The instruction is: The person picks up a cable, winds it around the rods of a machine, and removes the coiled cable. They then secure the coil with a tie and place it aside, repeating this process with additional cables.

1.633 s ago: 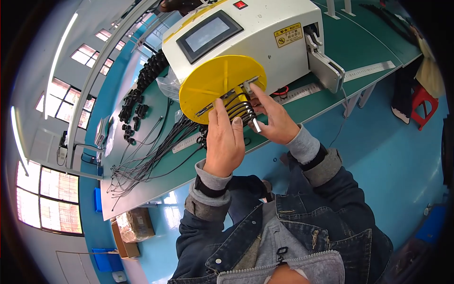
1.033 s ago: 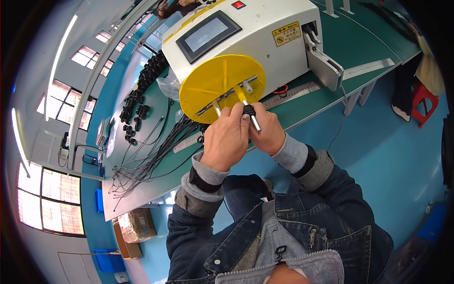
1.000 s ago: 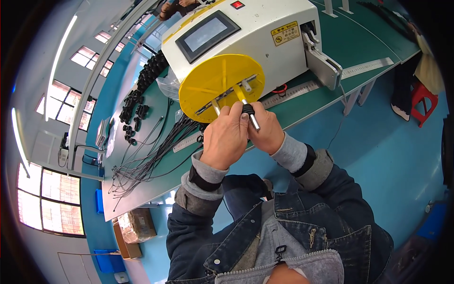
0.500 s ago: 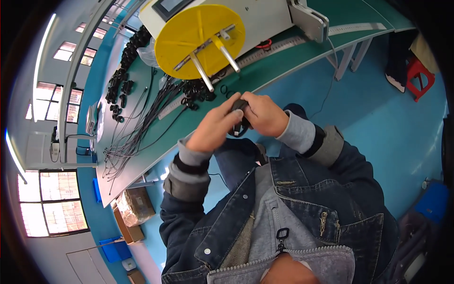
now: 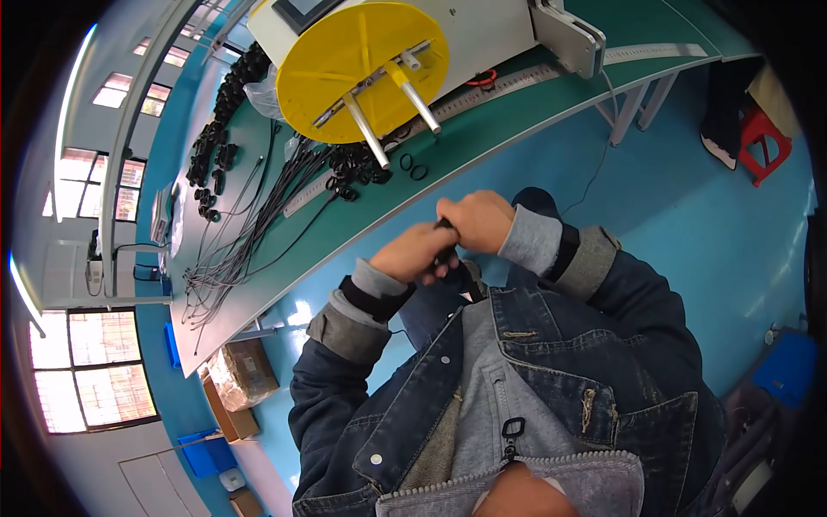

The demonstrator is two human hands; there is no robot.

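Both my hands are together in front of my lap, just off the near edge of the green table. My left hand point(image 5: 408, 253) is closed around a small coiled black cable point(image 5: 445, 253). My right hand point(image 5: 481, 221) grips the same coil from the other side, its fingers bent over the top. Most of the coil is hidden by the fingers. On the table point(image 5: 379, 211) beyond lie two black rings point(image 5: 413, 166) and a heap of black coiled cables point(image 5: 355, 165). Loose long cables point(image 5: 250, 233) spread to the left.
A machine with a yellow disc point(image 5: 362, 73) and two metal posts point(image 5: 369, 133) stands on the table, its posts reaching toward me. A long ruler strip point(image 5: 650, 53) lies along the table. At lower left are cardboard boxes point(image 5: 241, 375); a red stool point(image 5: 763, 146) is at right.
My hands have moved down toward my lap with the coil. A metal plug end that showed below the fingers is now hidden. The two rings on the table have come into fuller view.
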